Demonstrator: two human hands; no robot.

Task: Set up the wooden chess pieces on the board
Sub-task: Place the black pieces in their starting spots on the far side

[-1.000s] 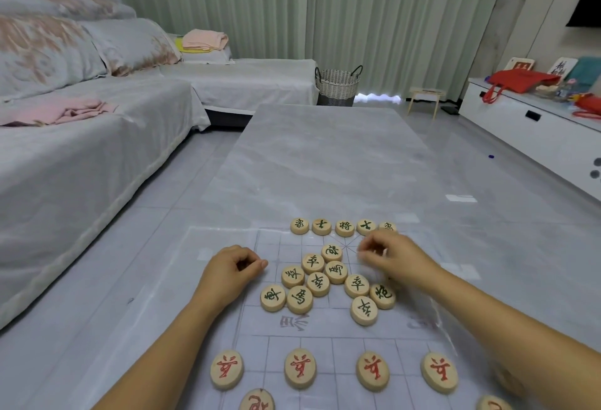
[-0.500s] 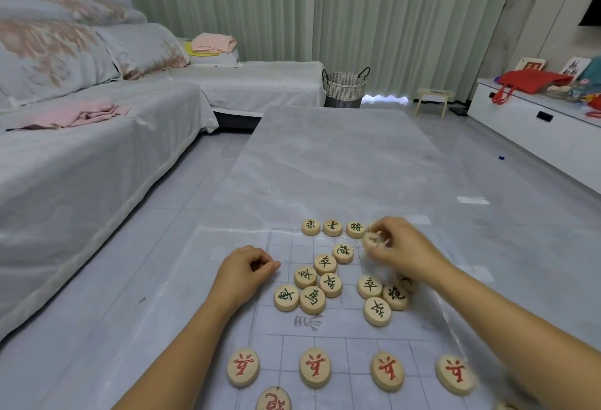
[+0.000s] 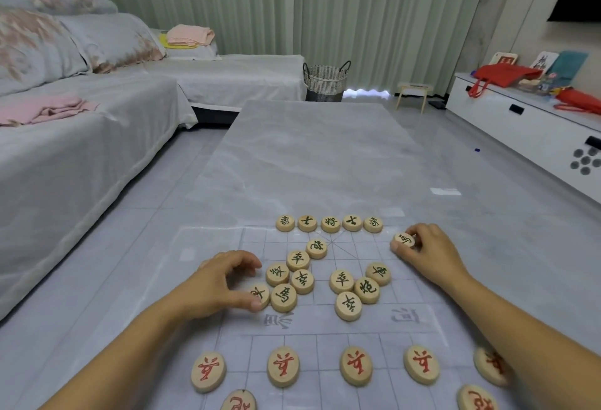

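Observation:
A clear plastic chess board (image 3: 383, 328) with a printed grid lies on the grey table. Several round wooden pieces with green characters form a far row (image 3: 330, 224). More green pieces lie loose in the middle (image 3: 302, 281). Red-marked pieces (image 3: 283, 366) stand in a near row. My right hand (image 3: 426, 252) pinches one green piece (image 3: 403, 240) just right of the far row's end. My left hand (image 3: 221, 282) curls its thumb and fingers around a green piece (image 3: 261, 294) at the loose group's left edge.
The grey marble table (image 3: 318, 156) stretches away past the board. A covered sofa (image 3: 81, 136) runs along the left, a white cabinet (image 3: 533, 130) along the right. A woven basket (image 3: 325, 79) and a small stool (image 3: 413, 94) stand beyond the table.
My right hand lifted a green piece from the loose group and carried it right, past the far row's end. My left hand moved right and closed around a piece.

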